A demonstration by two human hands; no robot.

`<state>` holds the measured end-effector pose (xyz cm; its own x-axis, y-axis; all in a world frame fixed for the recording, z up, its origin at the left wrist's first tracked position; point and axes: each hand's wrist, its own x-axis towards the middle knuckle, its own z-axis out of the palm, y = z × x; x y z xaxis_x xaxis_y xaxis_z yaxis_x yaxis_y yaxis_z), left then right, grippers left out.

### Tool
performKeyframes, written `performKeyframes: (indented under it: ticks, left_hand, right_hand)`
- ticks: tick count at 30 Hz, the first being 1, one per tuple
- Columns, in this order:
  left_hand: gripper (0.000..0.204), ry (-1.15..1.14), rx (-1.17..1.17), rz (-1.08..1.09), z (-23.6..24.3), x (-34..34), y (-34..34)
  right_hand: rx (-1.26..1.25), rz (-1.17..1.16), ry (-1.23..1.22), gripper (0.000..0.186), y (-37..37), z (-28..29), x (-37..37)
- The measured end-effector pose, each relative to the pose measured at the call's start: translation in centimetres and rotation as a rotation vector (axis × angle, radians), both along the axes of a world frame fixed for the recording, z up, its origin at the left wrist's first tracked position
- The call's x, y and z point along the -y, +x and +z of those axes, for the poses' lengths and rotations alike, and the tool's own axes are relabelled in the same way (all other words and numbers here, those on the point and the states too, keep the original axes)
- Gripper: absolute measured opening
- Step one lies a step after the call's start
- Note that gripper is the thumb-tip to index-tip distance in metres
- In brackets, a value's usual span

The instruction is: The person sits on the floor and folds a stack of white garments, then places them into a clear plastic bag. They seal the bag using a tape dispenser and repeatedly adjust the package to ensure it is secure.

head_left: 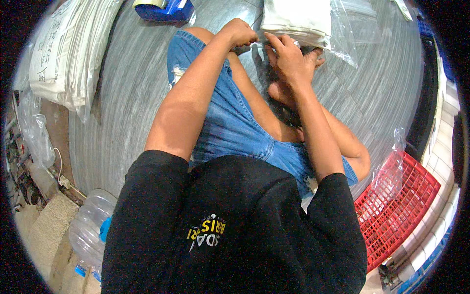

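Currently, from my remote seat, I log the following. Left hand (241,32): clenched into a fist just above the knee, apparently pinching the edge of a clear plastic bag (342,34); what sits inside the fist I cannot tell. Right hand (290,58): fingers curled and gripping the near edge of the same bag, where it meets a folded cream-white cloth (296,18). That cloth lies flat at the top centre of the view, on the grey streaked floor (127,83), partly inside the transparent bag, whose loose film spreads out to its right. Both hands are close together, just in front of the cloth. Seated figure: black shirt with a small yellow and white print on the chest, blue denim shorts (230,122), legs folded beneath the arms. Top left of centre: a blue tape dispenser (164,9) with a pale roll, resting on the floor. Far left: a stack of white sacks (63,49), flat and rectangular, with dark handwriting on the top face. Below it, crumpled clear plastic wrap (36,137) against the wall. Lower left: a large clear water bottle (90,225) lying on its side, blue cap showing. Lower right: a red plastic lattice crate (401,206), a clear bag draped over its near rim, well apart from the hands.
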<state>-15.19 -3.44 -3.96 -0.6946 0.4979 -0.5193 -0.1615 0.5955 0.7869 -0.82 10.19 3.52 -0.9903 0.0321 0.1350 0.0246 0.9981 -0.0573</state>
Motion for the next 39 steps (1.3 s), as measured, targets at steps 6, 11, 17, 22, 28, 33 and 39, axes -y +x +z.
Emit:
performKeyframes:
  ticks: [6, 11, 17, 22, 28, 33, 39]
  left_hand:
    - [0.017, 0.021, 0.22, -0.022, 2.0, -0.4, -0.5]
    - [0.022, 0.08, 0.063, -0.001, 1.0, -0.6, -0.2]
    - [0.033, -0.071, -0.313, -0.103, 0.4, -0.8, 0.4]
    - [0.024, -0.269, -0.469, -0.091, 1.9, -1.1, 1.7]
    - [0.021, -0.302, -0.556, 0.107, 3.7, -2.4, 5.0]
    - [0.018, -0.258, -0.332, 0.02, 5.3, -0.4, 3.4]
    - [0.018, 0.228, 0.099, 0.214, 4.3, -0.1, 3.1]
  right_hand:
    - [-0.128, 0.188, -0.19, 0.038, -0.5, -5.6, -2.4]
    - [-0.099, 0.189, -0.146, 0.04, -0.5, -5.9, -1.8]
    - [-0.127, 0.145, -0.154, 0.04, -0.3, -5.4, -1.4]
    - [-0.212, 0.174, -0.156, 0.039, 0.1, -4.6, -1.3]
    - [-0.143, 0.121, -0.255, 0.042, 0.4, -5.0, -1.7]
    - [-0.244, 0.169, -0.303, 0.038, 0.9, -5.3, -2.2]
    - [-0.266, 0.131, -0.524, 0.035, 0.8, -4.8, -2.3]
